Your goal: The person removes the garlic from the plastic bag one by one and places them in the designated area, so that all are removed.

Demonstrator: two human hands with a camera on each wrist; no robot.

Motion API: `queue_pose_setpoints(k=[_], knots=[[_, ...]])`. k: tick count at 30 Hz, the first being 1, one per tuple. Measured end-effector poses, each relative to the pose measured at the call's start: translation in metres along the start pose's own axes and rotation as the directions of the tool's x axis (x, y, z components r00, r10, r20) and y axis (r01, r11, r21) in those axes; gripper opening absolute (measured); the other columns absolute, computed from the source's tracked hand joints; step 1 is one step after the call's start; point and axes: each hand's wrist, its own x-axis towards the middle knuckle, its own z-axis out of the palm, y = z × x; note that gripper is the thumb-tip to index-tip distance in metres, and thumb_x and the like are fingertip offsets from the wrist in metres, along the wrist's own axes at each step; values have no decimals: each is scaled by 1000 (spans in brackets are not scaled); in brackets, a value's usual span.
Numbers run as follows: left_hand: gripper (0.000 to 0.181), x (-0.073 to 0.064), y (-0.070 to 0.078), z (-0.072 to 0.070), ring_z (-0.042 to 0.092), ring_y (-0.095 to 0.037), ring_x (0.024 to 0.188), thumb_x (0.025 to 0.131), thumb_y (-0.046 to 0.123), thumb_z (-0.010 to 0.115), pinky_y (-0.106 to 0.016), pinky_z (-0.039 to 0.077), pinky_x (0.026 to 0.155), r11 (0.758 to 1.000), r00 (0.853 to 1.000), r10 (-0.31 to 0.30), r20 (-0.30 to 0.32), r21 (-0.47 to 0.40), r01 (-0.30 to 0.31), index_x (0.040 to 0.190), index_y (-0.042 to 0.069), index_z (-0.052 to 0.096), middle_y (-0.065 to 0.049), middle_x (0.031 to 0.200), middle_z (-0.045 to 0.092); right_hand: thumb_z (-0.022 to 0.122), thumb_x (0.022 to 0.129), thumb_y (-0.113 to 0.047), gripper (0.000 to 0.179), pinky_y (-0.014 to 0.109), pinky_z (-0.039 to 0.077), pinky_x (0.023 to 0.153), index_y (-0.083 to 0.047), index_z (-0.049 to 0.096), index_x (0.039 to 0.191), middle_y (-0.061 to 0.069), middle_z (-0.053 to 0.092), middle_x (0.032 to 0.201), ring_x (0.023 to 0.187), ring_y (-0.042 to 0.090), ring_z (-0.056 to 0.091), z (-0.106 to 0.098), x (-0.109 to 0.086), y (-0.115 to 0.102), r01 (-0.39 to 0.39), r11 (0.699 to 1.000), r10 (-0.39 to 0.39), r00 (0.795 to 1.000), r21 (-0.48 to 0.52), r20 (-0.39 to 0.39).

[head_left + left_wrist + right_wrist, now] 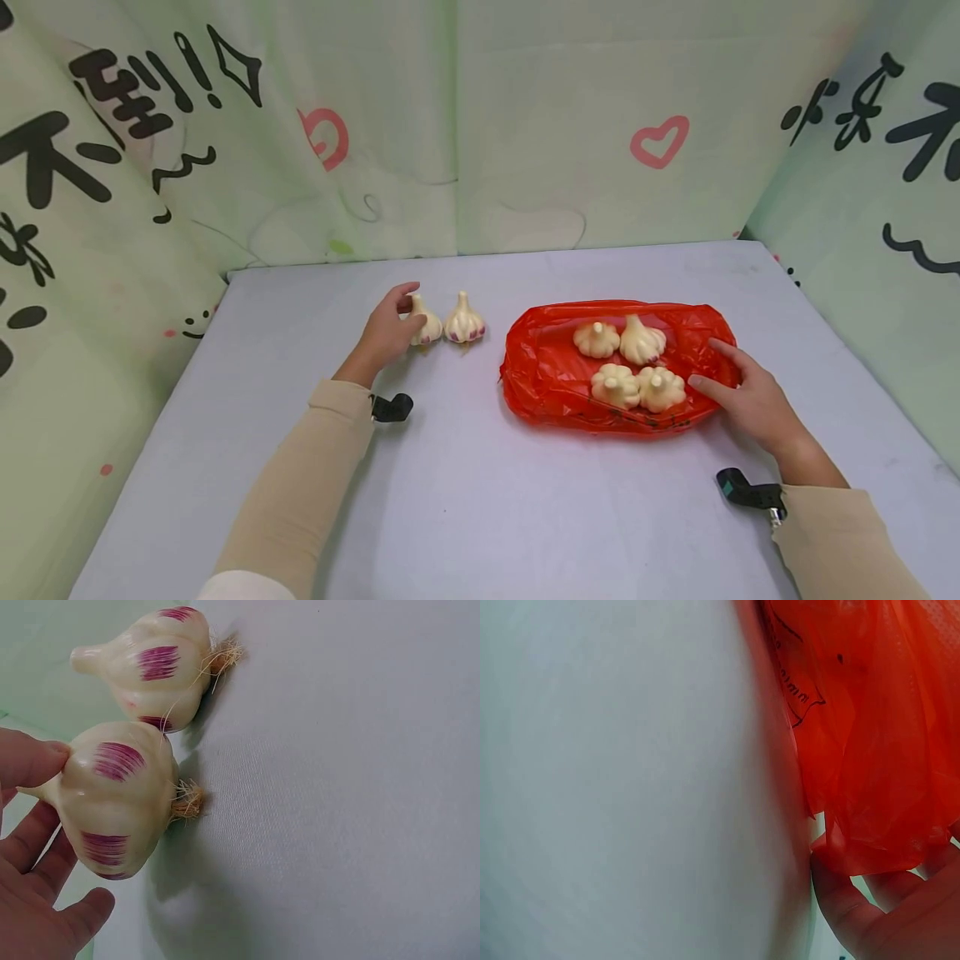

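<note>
My left hand (pixel 392 327) holds a garlic bulb (pixel 428 324) near its neck, at the back left of the table. In the left wrist view the thumb (pixel 37 759) lies against the bulb's upper part, with fingers behind it; its roots point at the tabletop. Right beside it stands a second garlic bulb (pixel 154 667) with purple streaks. At the right, my right hand (pixel 757 404) grips the end of a red plastic bag (pixel 543 367), thumb over its rim. Several garlic bulbs (pixel 616 385) lie on the bag in two pairs.
A white-covered table (pixel 480 508) carries everything. Pale green curtains (pixel 525 125) with black lettering and pink hearts enclose its back and sides. Each wrist wears a black camera (pixel 392 407).
</note>
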Motion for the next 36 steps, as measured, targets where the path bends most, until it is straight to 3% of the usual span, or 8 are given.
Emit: queue_pose_setpoints(k=[11, 23, 30, 36], knots=[[57, 0, -1, 1, 43, -31, 134, 96, 14, 60, -46, 39, 107, 1000, 1000, -13, -25, -8, 12, 150, 10, 41, -18, 143, 48, 56, 102, -35, 78, 68, 43, 91, 5, 17, 156, 42, 19, 151, 134, 61, 23, 1, -1, 1, 11, 1000, -11, 1000, 5, -11], [63, -4, 7, -4, 40, -27, 137, 96, 17, 65, -45, 31, 113, 999, 992, 45, -120, 13, -43, 151, 3, 38, -10, 149, 47, 54, 102, -35, 77, 69, 42, 93, 6, 16, 156, 42, 19, 151, 134, 61, 23, 0, -1, -1, 8, 1000, -8, 1000, -2, -5], [63, -7, 21, -4, 40, -26, 138, 96, 18, 67, -45, 31, 113, 994, 985, 111, -131, 14, -110, 151, 4, 39, -9, 150, 47, 55, 102, -35, 77, 68, 43, 92, 6, 17, 155, 42, 20, 151, 133, 61, 25, 1, 0, 0, 11, 1000, -11, 1000, -9, -15], [61, -11, 39, -1, 43, -26, 135, 94, 12, 68, -39, 33, 112, 976, 970, 215, -118, -17, -218, 148, -1, 41, -13, 147, 49, 55, 102, -36, 78, 68, 43, 91, 6, 17, 156, 42, 21, 151, 133, 61, 25, 1, -1, 0, 15, 1000, -15, 1000, -5, -17]])
